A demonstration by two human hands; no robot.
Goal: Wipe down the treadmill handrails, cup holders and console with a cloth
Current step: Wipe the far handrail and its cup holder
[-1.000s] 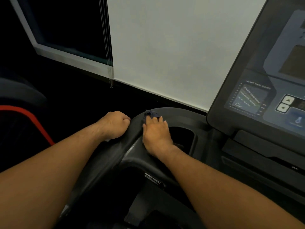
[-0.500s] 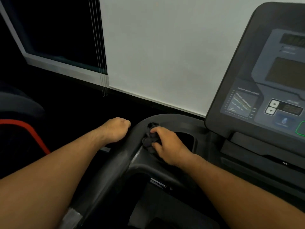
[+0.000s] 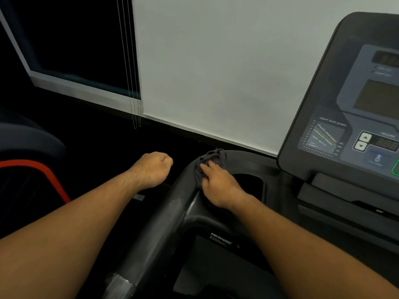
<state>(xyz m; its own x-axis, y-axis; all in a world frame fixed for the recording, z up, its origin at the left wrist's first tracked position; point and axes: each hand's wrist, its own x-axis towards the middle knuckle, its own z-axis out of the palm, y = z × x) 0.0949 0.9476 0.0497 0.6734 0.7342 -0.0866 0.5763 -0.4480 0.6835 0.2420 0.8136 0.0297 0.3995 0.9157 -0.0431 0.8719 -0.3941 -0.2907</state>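
The black treadmill handrail (image 3: 170, 214) curves up from the bottom centre toward the console (image 3: 336, 100) at the right. A dark bunched cloth (image 3: 210, 158) lies on the bend of the rail. My right hand (image 3: 219, 184) presses it there with fairly straight fingers. Just right of that hand is the dark cup holder recess (image 3: 251, 182). My left hand (image 3: 152, 169) is curled into a fist, holds nothing, and hovers a little left of the rail without touching it.
A white wall (image 3: 216, 67) stands behind the treadmill, with a dark window (image 3: 71, 39) and hanging blind cords (image 3: 133, 100) to the left. Another machine with a red edge (image 3: 43, 169) sits at the far left. Below the console is a dark tray ledge (image 3: 345, 190).
My right hand has slid the cloth up along the rail bend and flattened its fingers over it. My left fist has drawn away from the rail to the left. The view has tilted slightly.
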